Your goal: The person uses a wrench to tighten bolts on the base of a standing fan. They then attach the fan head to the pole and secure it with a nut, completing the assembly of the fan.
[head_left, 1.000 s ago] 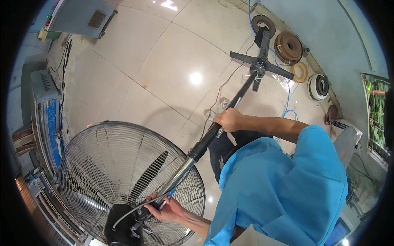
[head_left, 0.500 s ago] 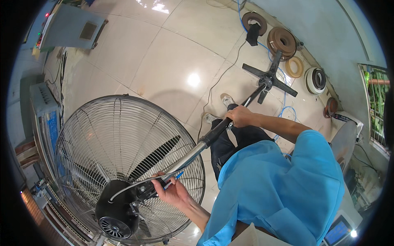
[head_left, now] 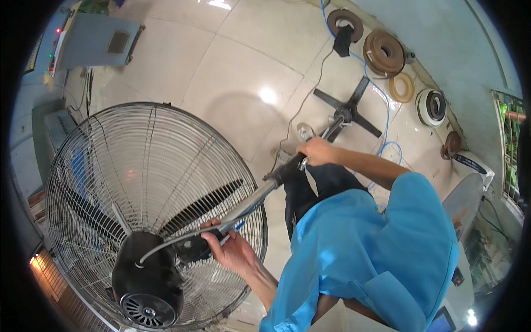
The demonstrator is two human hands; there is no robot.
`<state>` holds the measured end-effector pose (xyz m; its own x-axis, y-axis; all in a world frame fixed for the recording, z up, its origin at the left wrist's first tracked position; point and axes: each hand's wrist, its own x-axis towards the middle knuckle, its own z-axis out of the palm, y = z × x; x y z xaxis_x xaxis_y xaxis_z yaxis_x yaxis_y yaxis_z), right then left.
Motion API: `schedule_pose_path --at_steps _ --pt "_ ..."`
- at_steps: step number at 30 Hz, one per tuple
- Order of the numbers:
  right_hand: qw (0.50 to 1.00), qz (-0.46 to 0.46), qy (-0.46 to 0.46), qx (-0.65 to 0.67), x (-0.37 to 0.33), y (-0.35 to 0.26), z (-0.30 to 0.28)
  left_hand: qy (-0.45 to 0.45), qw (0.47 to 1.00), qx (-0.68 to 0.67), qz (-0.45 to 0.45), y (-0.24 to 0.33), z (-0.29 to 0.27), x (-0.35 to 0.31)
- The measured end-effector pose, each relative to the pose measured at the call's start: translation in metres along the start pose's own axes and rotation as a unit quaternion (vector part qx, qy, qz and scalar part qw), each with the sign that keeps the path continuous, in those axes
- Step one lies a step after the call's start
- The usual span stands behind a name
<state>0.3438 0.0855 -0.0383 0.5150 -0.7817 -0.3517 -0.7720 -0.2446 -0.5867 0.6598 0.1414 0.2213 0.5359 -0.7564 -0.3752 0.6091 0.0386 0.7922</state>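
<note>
A large pedestal fan (head_left: 253, 200) slants across in front of me, its round wire guard (head_left: 152, 124) at the left and its black motor (head_left: 146, 271) facing me. My left hand (head_left: 237, 253) is closed round the pole's upper end, just below the motor. A thin blue object (head_left: 239, 225) shows by its fingers; I cannot tell what it is. Farther down, my right hand (head_left: 319, 151) wraps round the black part of the pole. The black cross-shaped base (head_left: 344, 113) is at the pole's far end. A grey cable (head_left: 182, 237) runs from the motor along the pole.
Several coiled rolls (head_left: 383, 52) lie along the wall at the right. A blue hose (head_left: 389, 113) and a dark cable (head_left: 304, 105) trail over the tiled floor. A grey cabinet (head_left: 99, 39) stands at far left. My shoes are close to the pole.
The fan's head has shifted left, its guard now tilted differently. The cross base has swung left and turned a little. Both hands keep their hold on the pole.
</note>
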Motion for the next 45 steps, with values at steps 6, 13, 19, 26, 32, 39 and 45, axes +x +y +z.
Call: schedule_pose_path --at_steps 6,13,19,26,32,39,45 --pt "1.000 -0.014 0.002 -0.009 0.012 0.002 -0.020 -0.024 0.999 -0.026 0.012 -0.007 0.004 -0.001" --pt "0.999 -0.032 0.031 -0.004 0.025 0.015 -0.040 -0.044 0.998 -0.029 0.028 -0.008 0.027 -0.020" --pt "0.995 -0.041 0.089 0.022 0.016 0.018 -0.047 -0.055 0.993 0.055 0.086 -0.017 0.034 -0.032" --pt "0.958 0.023 0.274 0.086 -0.019 -0.011 -0.044 -0.071 0.981 0.137 0.116 -0.010 0.066 -0.059" --pt "0.894 0.015 0.397 0.207 -0.064 -0.034 -0.045 -0.096 0.968 0.183 0.139 -0.015 0.086 -0.056" --pt "0.892 -0.064 0.368 0.255 -0.131 -0.110 -0.143 -0.114 0.933 0.254 0.230 -0.031 0.146 -0.110" --pt "0.880 -0.155 0.429 0.127 -0.185 -0.147 -0.228 -0.128 0.917 0.284 0.250 -0.050 0.222 -0.200"
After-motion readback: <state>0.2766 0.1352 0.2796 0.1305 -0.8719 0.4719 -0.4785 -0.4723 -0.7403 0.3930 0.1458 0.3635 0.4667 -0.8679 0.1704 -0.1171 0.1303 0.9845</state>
